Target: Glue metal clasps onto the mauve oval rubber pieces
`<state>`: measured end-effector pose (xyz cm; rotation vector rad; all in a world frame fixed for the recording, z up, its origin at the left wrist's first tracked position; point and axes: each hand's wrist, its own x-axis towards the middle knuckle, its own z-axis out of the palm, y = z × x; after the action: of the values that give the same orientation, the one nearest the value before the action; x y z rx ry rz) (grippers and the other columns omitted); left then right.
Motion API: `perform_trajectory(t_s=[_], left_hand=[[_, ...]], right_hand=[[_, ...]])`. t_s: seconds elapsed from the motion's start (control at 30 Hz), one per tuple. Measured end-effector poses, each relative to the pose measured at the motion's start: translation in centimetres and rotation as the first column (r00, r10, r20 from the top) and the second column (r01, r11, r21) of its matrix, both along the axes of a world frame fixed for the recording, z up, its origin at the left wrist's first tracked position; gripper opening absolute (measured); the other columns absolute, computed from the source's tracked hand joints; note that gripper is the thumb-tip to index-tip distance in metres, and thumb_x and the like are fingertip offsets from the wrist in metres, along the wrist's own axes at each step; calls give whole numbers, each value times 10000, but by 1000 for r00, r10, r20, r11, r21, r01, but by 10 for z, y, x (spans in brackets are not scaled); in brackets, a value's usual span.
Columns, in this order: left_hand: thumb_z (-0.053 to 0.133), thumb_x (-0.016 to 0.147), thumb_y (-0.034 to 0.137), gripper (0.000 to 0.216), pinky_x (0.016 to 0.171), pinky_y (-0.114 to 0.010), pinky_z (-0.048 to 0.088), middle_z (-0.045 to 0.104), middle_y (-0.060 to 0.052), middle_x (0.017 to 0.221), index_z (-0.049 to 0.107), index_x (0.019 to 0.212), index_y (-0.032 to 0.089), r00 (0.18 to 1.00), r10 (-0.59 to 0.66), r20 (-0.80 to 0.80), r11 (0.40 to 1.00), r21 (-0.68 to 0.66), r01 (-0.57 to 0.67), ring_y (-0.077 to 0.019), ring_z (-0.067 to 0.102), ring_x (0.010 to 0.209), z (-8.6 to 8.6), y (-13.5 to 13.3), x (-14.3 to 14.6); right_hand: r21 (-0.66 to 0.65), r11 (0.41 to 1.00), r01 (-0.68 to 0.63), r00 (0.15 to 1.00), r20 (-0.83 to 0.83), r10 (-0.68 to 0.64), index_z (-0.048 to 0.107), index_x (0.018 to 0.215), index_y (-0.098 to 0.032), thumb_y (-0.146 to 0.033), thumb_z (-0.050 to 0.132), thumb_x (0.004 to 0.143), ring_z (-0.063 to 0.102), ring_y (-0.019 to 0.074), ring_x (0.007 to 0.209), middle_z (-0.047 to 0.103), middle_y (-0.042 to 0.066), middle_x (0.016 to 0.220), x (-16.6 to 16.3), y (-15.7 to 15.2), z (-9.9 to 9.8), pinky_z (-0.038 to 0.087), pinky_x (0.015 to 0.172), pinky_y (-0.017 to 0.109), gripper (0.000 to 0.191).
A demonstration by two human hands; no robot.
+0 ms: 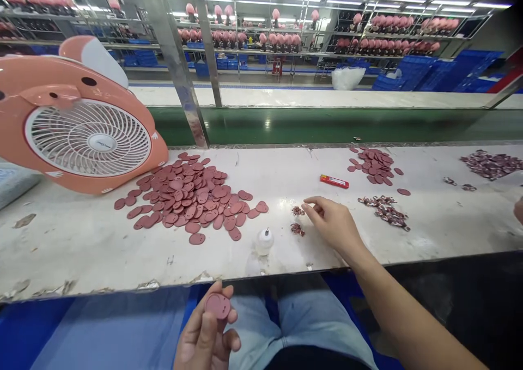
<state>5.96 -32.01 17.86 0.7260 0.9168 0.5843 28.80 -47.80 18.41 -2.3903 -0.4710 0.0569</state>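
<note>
My left hand (208, 332), low in front of the table edge, pinches a dull pink oval disc (218, 306) with small dark holes between thumb and fingers. Over the table, my right hand (330, 220) has its thumb and index fingertips close together beside a tiny heap of brown, shiny small parts (297, 211); whatever lies between them is too small to make out. A second little heap of the same parts (297, 229) lies just nearer to me. Left of these stands a small white bottle (265, 241) with a dark pointed tip.
A large pile of pink oval discs (196, 195) spreads beside an orange fan (98, 135). Rightward lie a red small box (334, 181), more discs (373, 165) and small shiny parts (390, 214). Another person's hand (518, 211) shows at the right edge. A green belt (286, 125) runs behind.
</note>
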Motion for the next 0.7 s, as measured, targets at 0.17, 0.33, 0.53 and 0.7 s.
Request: perform_trajectory(t_s=[0.17, 0.33, 0.53, 0.7], left_hand=[[953, 493, 452, 476, 370, -149, 479, 779, -77, 868, 813, 881, 214, 1000, -17, 1, 1000, -1, 17, -129, 634, 576, 6, -4, 2], [953, 498, 446, 474, 364, -139, 469, 789, -75, 853, 809, 885, 212, 1000, -7, 19, 1000, -12, 8, -125, 641, 567, 8, -4, 0], [935, 540, 454, 482, 402, -167, 501, 787, -111, 866, 803, 907, 171, 992, -125, 0, 989, -77, 125, -158, 675, 611, 16, -11, 0], [924, 550, 485, 473, 451, -161, 477, 762, -101, 823, 809, 886, 172, 970, -241, 9, 954, -183, 239, -166, 680, 688, 30, -18, 1]], right_hand=[[-125, 992, -26, 993, -115, 11, 642, 1104, -151, -373, 634, 968, 652, 199, 956, 659, 67, 1096, 28, 20, -4, 564, 854, 405, 261], [53, 999, -11, 978, -210, 22, 628, 1136, -150, -358, 622, 976, 665, 186, 907, 667, 64, 1064, 27, 1, 1, 582, 816, 386, 262], [466, 879, -100, 870, -388, 305, 656, 1214, -179, -595, 636, 878, 736, 235, 954, 735, 140, 1116, -18, -26, 20, 634, 785, 358, 536], [629, 755, -185, 747, -409, 524, 757, 1024, -263, -458, 719, 885, 743, 192, 902, 766, 67, 1032, -68, -9, 37, 635, 750, 278, 243]])
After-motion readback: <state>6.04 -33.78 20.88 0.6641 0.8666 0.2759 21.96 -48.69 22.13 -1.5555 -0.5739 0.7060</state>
